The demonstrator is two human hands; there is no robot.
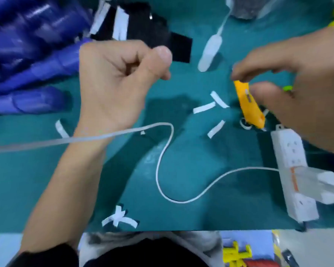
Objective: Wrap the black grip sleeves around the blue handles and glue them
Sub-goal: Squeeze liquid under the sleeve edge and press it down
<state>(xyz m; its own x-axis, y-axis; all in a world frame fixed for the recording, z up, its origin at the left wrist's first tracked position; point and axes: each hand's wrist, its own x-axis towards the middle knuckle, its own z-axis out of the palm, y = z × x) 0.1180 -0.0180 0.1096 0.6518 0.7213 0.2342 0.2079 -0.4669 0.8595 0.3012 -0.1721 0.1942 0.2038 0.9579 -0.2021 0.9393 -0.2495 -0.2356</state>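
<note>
On the far left of the teal mat [191, 170] the blue handles [33, 70] lie in a blurred heap. Their long axes run roughly side to side and climb a little toward the right, so the near ends point in at the middle of the table. Just right of them, at the top edge, the black grip sleeves [143, 26] lie flat in an overlapping pile with white backing strips [120, 24] across them, and one black rectangle juts out toward the right. The sleeves are apart from both hands. The left hand [116, 81] hovers in front of the handles and sleeves with its fingers clenched into the palm and the thumb pressed against the index finger; nothing shows inside it. A white cord [162, 160] crosses that wrist, loops down over the mat and reaches a plug on the white power strip [291, 160] at the right. The right hand [301, 78] pinches the upper end of an orange tool [249, 108] between thumb and fingertips. The tool's long axis slants from upper left down to lower right, with its lower tip close to the end of the power strip. A small green item [287, 88] shows beside the thumb, too blurred to tell what it is. Loose white paper strips [203, 107] lie scattered near the tool, and a crossed cluster of strips [120, 218] sits by the near edge of the mat. A pale translucent piece [210, 51] on a thin lead lies between the sleeves and the right hand.
</note>
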